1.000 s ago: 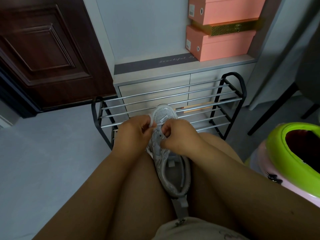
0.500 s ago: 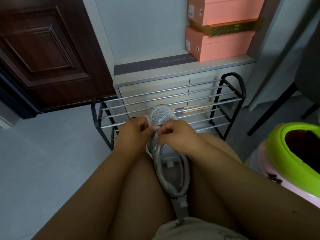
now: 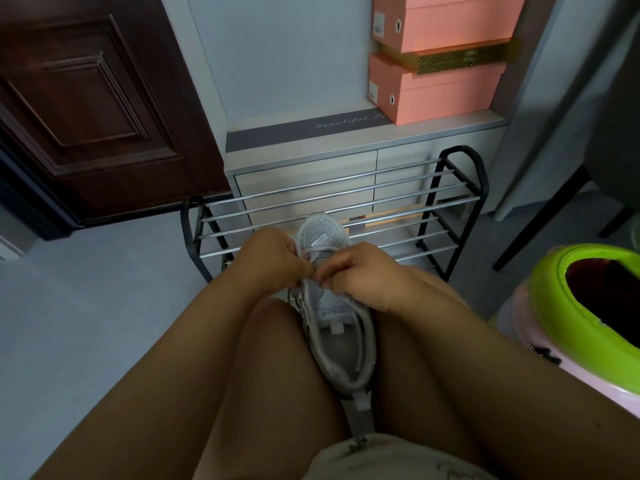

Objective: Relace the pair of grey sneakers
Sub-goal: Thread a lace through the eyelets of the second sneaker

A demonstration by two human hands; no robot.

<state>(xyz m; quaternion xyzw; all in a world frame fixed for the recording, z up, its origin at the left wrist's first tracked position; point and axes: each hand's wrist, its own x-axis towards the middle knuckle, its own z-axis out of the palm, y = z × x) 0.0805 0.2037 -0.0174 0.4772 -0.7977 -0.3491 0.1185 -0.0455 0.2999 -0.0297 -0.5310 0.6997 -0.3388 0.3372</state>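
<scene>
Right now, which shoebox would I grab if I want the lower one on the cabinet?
Start at the black metal shoe rack with chrome bars, then go up to the pale grey cabinet top behind it. On its right end stand two salmon-pink cardboard shoeboxes; the lower shoebox sits beneath a gold mesh-patterned band, under the upper shoebox.

A dark brown panelled door (image 3: 79, 109) stood at the left above a pale grey floor (image 3: 86, 306). A black and chrome shoe rack (image 3: 446, 202) stood before a low white cabinet (image 3: 304, 171), which carried two stacked pink boxes (image 3: 440, 91). At the right sat a green-rimmed bin (image 3: 554, 306).
</scene>
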